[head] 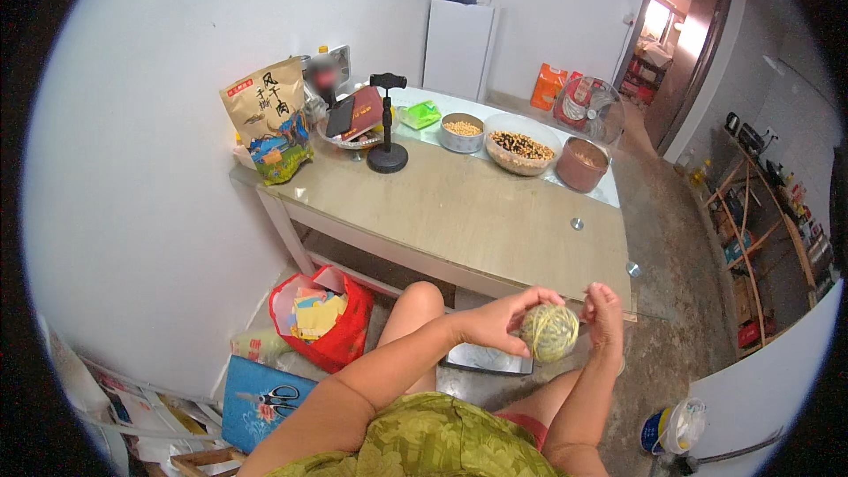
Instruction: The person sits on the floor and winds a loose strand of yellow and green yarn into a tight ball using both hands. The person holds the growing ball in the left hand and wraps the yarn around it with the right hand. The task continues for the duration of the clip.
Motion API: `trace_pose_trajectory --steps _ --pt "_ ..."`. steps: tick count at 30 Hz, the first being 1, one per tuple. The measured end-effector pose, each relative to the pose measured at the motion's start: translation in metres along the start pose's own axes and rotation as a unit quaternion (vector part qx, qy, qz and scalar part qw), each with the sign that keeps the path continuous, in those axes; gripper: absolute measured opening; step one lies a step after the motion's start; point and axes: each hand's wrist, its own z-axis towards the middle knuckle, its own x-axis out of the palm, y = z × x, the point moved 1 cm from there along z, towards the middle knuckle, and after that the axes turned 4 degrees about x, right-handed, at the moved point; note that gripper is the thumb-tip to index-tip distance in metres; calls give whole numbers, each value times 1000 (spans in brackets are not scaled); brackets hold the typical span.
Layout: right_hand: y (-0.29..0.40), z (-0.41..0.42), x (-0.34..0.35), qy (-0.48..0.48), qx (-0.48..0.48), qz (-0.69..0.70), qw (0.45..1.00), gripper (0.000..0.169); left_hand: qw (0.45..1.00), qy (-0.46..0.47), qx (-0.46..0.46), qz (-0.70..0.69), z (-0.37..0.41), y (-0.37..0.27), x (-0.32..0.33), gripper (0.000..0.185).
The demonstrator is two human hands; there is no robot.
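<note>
A ball of yellow and grey yarn (550,333) is held in my left hand (501,323), its thumb and fingers curved around the ball's left side, above my lap. My right hand (603,318) is raised just to the right of the ball, with thumb and forefinger pinched together; whether a strand runs between them is too fine to tell. Below the ball, partly hidden by my left hand and forearm, lies an open shallow box (487,359) with a dark rim and a pale inside.
Before me stands a table (430,205) with a phone stand (387,156), bowls of kernels (523,149) and a snack bag (268,126). A red bag (358,318) of coloured pieces and scissors (275,399) on a blue surface are at left; a bucket (674,427) is at lower right.
</note>
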Motion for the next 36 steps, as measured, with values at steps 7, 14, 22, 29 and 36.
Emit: trace_pose_trajectory --steps 7,14,22,29,36 --pt "-50 -8 17 30 84 -17 996 24 979 -183 92 -10 -1 -2 -20 79" --pt "-49 -37 42 96 102 -100 985 25 923 -355 144 18 5 0 -45 73" --pt "2 -81 49 192 9 -121 974 21 790 -383 80 472 2 9 -60 75" --pt "35 -75 28 124 -69 -54 988 18 887 -40 -53 457 -3 22 -38 76" --pt "32 -40 24 52 -72 -25 996 18 964 97 -68 239 6 13 -6 80"
